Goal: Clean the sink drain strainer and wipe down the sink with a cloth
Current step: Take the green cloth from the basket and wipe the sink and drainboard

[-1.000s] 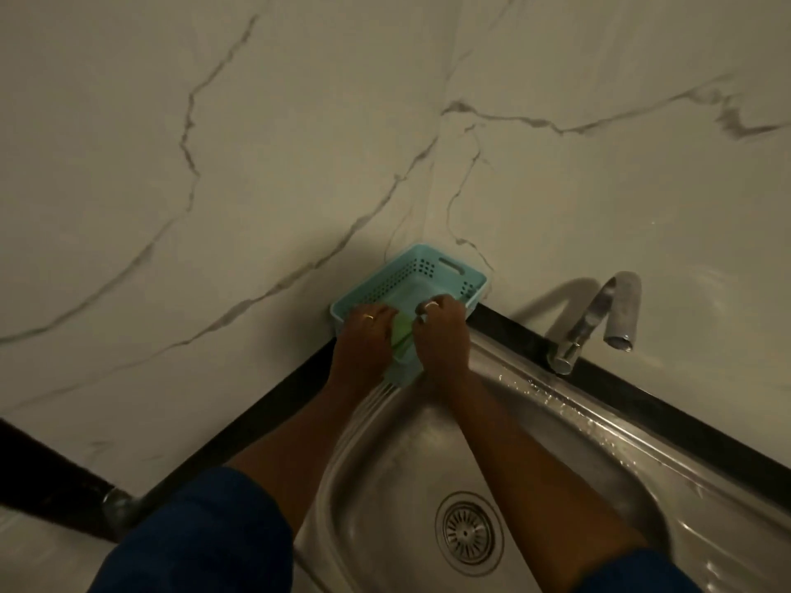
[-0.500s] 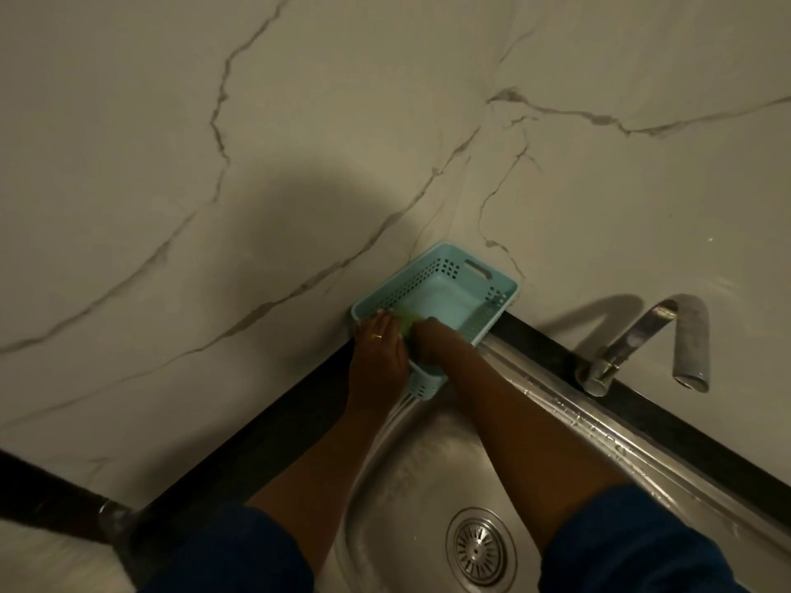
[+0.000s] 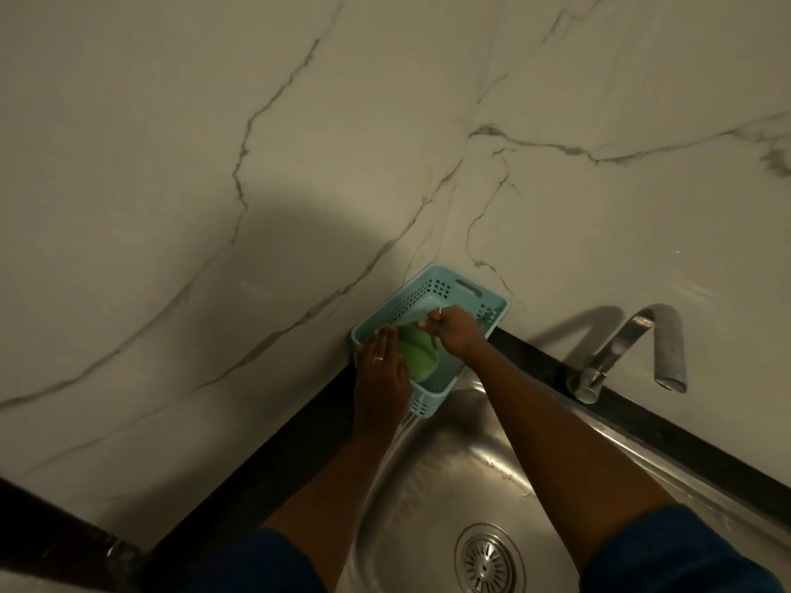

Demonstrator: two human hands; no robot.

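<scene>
A light blue perforated plastic basket (image 3: 466,288) stands in the corner at the far left end of the steel sink (image 3: 449,477). Inside it lies a green cloth (image 3: 417,353). My right hand (image 3: 456,329) reaches into the basket and pinches the cloth's upper edge. My left hand (image 3: 381,365) lies flat against the basket's left rim, fingers together, a ring on one finger. The round metal drain strainer (image 3: 488,562) sits in the sink bottom near the lower edge of the view, between my forearms.
A steel tap (image 3: 629,348) with a bent spout rises from the black counter strip (image 3: 667,434) behind the sink, right of the basket. Veined marble wall panels (image 3: 257,186) meet in the corner just behind the basket. A dark pipe (image 3: 64,545) crosses the lower left.
My right hand has gone deeper into the basket and taken the green cloth by its edge, spreading it. My left hand has stayed on the basket's left rim. The view has shifted.
</scene>
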